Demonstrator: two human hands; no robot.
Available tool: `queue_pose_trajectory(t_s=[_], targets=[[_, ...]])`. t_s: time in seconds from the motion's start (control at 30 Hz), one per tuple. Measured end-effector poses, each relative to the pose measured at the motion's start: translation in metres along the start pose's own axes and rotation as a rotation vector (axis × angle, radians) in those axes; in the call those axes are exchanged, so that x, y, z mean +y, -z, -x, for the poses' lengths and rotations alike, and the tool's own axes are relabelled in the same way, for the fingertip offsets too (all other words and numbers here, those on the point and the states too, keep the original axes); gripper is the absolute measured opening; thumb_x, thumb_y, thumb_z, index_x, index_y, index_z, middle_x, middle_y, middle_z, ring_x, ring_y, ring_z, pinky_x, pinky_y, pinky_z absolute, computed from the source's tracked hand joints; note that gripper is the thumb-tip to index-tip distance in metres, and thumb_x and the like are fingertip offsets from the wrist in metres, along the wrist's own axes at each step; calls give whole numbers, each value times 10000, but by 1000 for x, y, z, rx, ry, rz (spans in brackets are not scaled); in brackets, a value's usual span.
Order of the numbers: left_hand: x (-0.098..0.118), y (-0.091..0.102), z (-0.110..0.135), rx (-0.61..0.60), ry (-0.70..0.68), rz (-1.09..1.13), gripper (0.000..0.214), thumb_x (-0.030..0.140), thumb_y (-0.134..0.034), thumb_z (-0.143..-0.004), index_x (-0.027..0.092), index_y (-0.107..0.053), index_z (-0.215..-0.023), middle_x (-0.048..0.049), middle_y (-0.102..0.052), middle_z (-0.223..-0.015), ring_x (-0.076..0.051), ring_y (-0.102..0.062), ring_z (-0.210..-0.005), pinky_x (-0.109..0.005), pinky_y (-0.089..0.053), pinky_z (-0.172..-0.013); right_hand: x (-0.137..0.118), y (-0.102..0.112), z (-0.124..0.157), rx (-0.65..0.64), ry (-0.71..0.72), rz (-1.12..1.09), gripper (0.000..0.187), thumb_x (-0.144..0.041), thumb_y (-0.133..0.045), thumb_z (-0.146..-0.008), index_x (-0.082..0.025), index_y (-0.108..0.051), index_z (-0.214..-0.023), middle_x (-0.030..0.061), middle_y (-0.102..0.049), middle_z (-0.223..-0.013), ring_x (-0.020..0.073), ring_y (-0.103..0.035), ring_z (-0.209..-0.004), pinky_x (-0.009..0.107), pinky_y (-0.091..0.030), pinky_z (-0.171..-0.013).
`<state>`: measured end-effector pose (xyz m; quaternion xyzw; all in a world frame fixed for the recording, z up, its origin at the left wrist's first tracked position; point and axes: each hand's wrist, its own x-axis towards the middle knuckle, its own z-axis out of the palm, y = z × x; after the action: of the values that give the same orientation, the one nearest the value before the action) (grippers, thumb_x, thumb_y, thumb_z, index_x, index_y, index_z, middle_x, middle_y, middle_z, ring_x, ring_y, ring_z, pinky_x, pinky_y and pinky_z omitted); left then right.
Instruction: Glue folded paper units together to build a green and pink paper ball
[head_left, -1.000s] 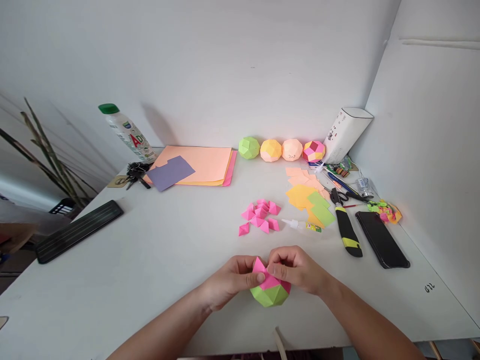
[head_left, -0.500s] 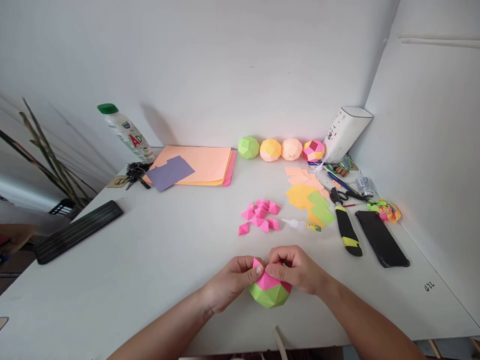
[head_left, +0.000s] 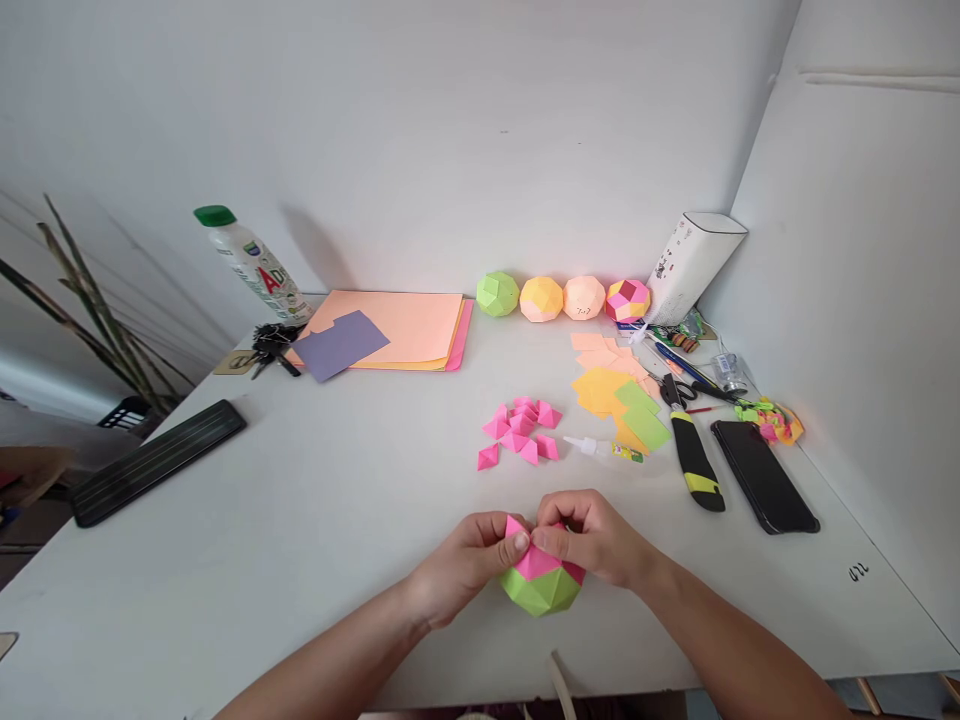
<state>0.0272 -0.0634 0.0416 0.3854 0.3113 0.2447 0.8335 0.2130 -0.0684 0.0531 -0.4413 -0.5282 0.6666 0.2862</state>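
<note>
Between my two hands, near the front of the table, is a faceted paper ball (head_left: 541, 590), green below and pink above. My left hand (head_left: 466, 560) pinches its pink upper part from the left, thumb in front. From the other side my right hand (head_left: 596, 540) pinches the pink top edge, with thumb and fingertips close to the left thumb. The fingers partly cover the pink facets. Beyond the hands lies a loose cluster of folded pink paper pieces (head_left: 517, 432). A small glue tube (head_left: 604, 449) with a white nozzle rests to their right.
Finished paper balls (head_left: 541, 298) line the wall. Coloured sheets (head_left: 405, 325) and a bottle (head_left: 255, 265) are back left, a black bar (head_left: 161, 463) further forward. At right lie paper cut-outs (head_left: 600, 390), a utility knife (head_left: 695, 460), scissors (head_left: 677, 393) and a phone (head_left: 763, 475). Another person's hand (head_left: 30, 472) shows far left.
Almost nothing differs. My hands keep the same pinch on the paper ball, which has shifted very slightly. The other person's hand at far left has moved a little.
</note>
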Motion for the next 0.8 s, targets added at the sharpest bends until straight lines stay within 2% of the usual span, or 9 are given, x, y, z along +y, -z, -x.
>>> queue_pose_trajectory(t_s=[0.17, 0.33, 0.5, 0.67, 0.8], targets=[[3, 1, 1, -45, 30, 36, 260, 366, -737, -703, 116, -667, -714, -2, -543, -667, -122, -471, -663, -246, -342, -658, -1, 0, -1, -13, -7, -6, 318, -386, -653, -778, -156, -512, -611, -58, -387, -531, 68, -314, -495, 215, -236, -446], [3, 1, 1, -38, 8, 57, 231, 328, -722, -720, 107, -717, -785, -41, -622, -735, -152, -524, -722, -278, -376, -724, -1, -1, 0, -30, -14, -10, 334, -426, -633, -794, -153, -525, -634, -50, -395, -545, 75, -321, -506, 222, -239, -453], [0, 0, 1, -15, -32, 90, 188, 296, -727, -719, 109, -717, -720, -36, -616, -756, -140, -521, -717, -264, -376, -707, 0, 0, -1, -32, -8, -12, 365, -452, -601, -817, -158, -503, -623, -50, -376, -552, 79, -308, -515, 231, -229, -458], [0, 0, 0, -20, -22, 86, 238, 340, -692, -761, 110, -705, -701, -21, -592, -691, -117, -496, -664, -244, -363, -668, 1, 0, -1, -50, -11, -38, 377, -459, -605, -813, -157, -497, -615, -53, -364, -546, 77, -296, -510, 235, -213, -458], [-1, 0, 0, 23, -36, 70, 297, 373, -662, -786, 109, -689, -652, -21, -592, -687, -108, -484, -656, -232, -355, -647, 0, 0, -2, -50, -1, -48, 388, -457, -609, -809, -157, -484, -597, -52, -368, -549, 76, -303, -517, 235, -218, -468]])
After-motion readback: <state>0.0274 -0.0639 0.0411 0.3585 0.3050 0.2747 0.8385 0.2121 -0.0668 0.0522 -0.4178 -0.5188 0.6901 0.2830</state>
